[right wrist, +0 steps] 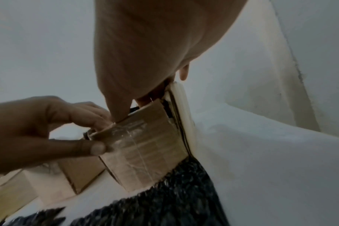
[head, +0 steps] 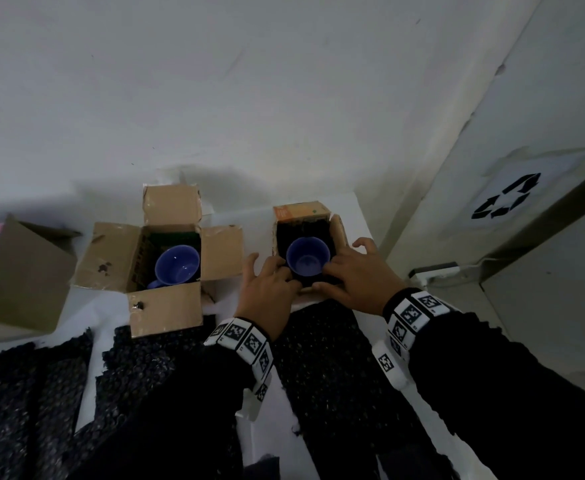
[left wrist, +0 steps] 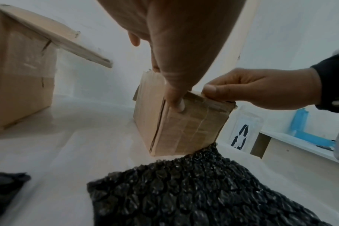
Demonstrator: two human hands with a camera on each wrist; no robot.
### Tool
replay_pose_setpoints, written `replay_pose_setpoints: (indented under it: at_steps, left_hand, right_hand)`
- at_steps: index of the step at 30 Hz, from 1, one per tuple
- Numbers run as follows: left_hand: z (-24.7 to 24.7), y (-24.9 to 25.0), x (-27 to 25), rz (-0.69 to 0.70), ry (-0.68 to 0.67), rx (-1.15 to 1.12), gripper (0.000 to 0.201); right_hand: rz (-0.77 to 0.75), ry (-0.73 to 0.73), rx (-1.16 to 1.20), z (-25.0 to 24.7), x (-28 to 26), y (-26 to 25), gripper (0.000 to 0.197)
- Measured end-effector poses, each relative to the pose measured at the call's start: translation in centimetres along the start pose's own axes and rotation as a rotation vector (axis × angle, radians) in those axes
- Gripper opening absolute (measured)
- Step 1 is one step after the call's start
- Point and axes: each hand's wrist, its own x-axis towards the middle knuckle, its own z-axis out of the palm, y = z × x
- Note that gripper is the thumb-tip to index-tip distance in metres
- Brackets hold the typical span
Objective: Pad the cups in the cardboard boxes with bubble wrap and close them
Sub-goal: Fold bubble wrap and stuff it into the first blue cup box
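Note:
A small cardboard box (head: pixel 301 211) stands at the table's far right. Inside it a blue cup (head: pixel 307 256) sits upright with black bubble wrap (head: pixel 285 233) packed around it. My left hand (head: pixel 270 271) grips the box's near left corner, thumb pressed on the outer face (left wrist: pixel 176 100) and fingers over the rim. My right hand (head: pixel 349 268) holds the near right rim, its fingers reaching beside the cup and onto the right flap. To the left, a bigger box (head: pixel 166 310) has all flaps open, and a second blue cup (head: pixel 176 265) lies tilted inside it without padding.
Sheets of black bubble wrap (head: pixel 325 375) cover the near part of the white table (head: pixel 284 417). Another open cardboard box (head: pixel 24 278) stands at the far left. A wall runs close behind, and a bin with a recycling sign (head: pixel 505 197) is at the right.

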Motion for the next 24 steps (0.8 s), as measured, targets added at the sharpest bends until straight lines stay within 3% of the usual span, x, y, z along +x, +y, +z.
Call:
replay_pose_setpoints:
  at_steps: [4,6,8,9,14,19,24]
  left_hand:
    - [-0.4,-1.2,1.3,0.018,-0.002,-0.077,0.048]
    - [-0.3,-2.2,2.3,0.022,0.06,-0.093,0.062]
    - [0.3,-3.1,3.3,0.013,0.177,-0.081,0.06]
    - [0.5,-3.5,3.8,-0.001,0.202,-0.079,0.058]
    - [0.3,-4.2,6.0,-0.064,0.047,0.056,0.073]
    - [0.8,-4.2,6.2,-0.023,0.034,0.094,0.065]
    - [0.8,-3.7,6.7,-0.043,-0.024,0.108,0.05]
  right_hand:
    - [0.069,-0.06,0.036,-0.4,1.3,0.1,0.062]
    - [0.138,0.057,0.116,-1.3,2.7,0.6,0.04]
    - [0.177,0.142,0.122,-1.5,4.0,1.3,0.022]
    - [0.183,0.114,0.116,-1.3,4.6,1.5,0.026]
    - [0.165,-0.187,0.008,-0.4,7.1,1.5,0.058]
    - [0.209,-0.333,-0.061,-0.3,8.3,0.7,0.057]
    - [0.169,-0.226,-0.022,-0.4,7.6,1.0,0.048]
